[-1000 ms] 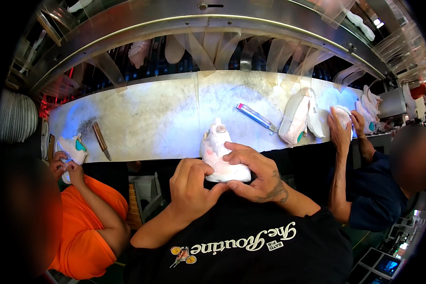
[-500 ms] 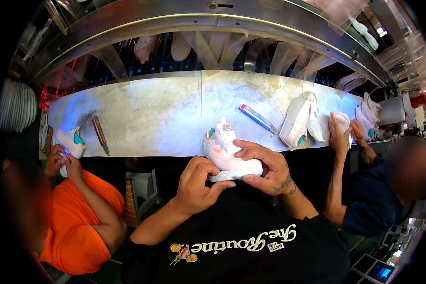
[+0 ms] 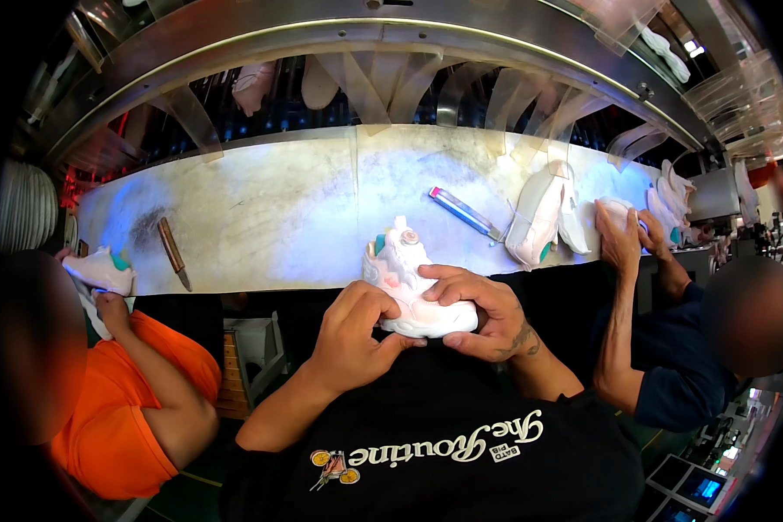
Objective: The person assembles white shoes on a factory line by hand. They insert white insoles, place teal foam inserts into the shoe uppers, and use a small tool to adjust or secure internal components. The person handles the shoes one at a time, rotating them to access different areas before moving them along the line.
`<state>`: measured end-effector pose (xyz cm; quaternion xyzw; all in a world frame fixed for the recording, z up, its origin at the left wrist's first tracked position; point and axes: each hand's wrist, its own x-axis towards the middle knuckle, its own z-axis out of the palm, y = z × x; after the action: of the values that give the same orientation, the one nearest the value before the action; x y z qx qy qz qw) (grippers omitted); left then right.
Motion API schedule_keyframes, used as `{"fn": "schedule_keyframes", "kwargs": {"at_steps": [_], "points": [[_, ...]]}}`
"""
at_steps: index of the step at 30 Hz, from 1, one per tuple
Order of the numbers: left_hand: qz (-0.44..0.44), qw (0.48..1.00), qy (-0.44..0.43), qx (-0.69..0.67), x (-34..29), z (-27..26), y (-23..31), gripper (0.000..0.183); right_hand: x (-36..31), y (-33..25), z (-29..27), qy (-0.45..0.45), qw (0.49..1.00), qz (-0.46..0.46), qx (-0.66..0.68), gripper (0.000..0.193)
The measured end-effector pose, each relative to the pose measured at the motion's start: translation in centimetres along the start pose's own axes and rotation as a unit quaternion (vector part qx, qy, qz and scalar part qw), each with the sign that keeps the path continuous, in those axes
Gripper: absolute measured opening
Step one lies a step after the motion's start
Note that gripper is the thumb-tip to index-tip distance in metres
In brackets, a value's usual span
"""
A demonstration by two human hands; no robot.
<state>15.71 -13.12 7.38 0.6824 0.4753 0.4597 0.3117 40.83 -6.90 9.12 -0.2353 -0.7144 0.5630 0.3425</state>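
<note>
Shoe [image 3: 404,274] has been tilted slightly over the last half second; its sole [image 3: 431,326] now shows as a fuller band between the hands. Likely meaning: the sole edge is still being worked, shoe not yet released.

Shoe is held up at the near edge of the table [image 3: 261,217], sole side toward the body. Both grips closed on it: sole edge is pinched by left hand [image 3: 352,326] between thumb and fingers; toe end is clasped by right hand [image 3: 483,313], fingers over the top, thumb at the sole.

Knife [image 3: 171,245] and blue stick tool [image 3: 463,213] are left lying, untouched. Second shoe [image 3: 533,226] is parked to the right. At far left, co-worker's shoe [image 3: 104,270] has been shifted outward; effect on this shoe: none seen.
</note>
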Motion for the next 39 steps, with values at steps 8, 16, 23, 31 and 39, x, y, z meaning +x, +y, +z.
{"fn": "schedule_keyframes", "kwargs": {"at_steps": [8,16,23,31,39], "points": [[0.01,0.998,0.034,0.05,0.5,1.8,-0.5,0.053,1.1,-2.1,0.4,0.061,0.982,0.088,-0.156,0.04],[0.066,0.993,0.084,0.052,0.1,3.6,-2.4,0.053,2.3,-1.9,-0.4,0.076,0.977,0.096,-0.177,0.034],[-0.012,1.0,0.027,0.001,-0.4,2.7,-1.4,0.05,2.7,-1.4,-0.6,0.05,0.983,0.074,-0.163,0.032],[0.055,0.998,0.03,0.009,0.4,2.5,-2.4,0.047,2.6,-1.8,-0.4,0.016,0.985,0.032,-0.166,0.033],[0.085,0.985,0.034,0.144,1.7,2.1,-1.9,0.056,1.9,-1.7,-1.5,-0.018,0.981,0.03,-0.192,0.037]]}}
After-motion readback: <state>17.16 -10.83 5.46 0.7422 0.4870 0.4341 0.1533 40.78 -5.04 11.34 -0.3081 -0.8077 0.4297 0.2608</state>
